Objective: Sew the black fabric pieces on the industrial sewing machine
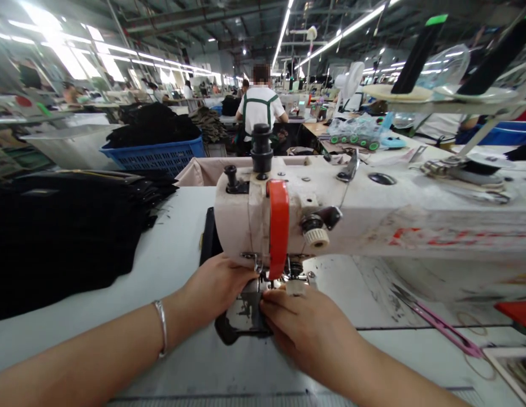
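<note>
A white sewing machine (364, 220) with an orange guard (278, 229) stands before me. My left hand (220, 285) reaches in from the left to the needle area, its fingers pressed together and the tips partly hidden beside the presser foot. Beyond its knuckles a black piece (209, 240) shows behind the machine head. Close to the needle on the right, my right hand (307, 319) has its fingers closed at the edge of a dark fabric piece (259, 315). Between both hands lies the metal plate (241, 308). What the left fingertips grip is hidden.
A stack of black fabric (68, 237) covers the table's left side. Pink-handled thread snips (443, 325) lie to the right under the machine arm. Behind are a blue basket (161, 155) heaped with dark cloth and a person in a white shirt (263, 107).
</note>
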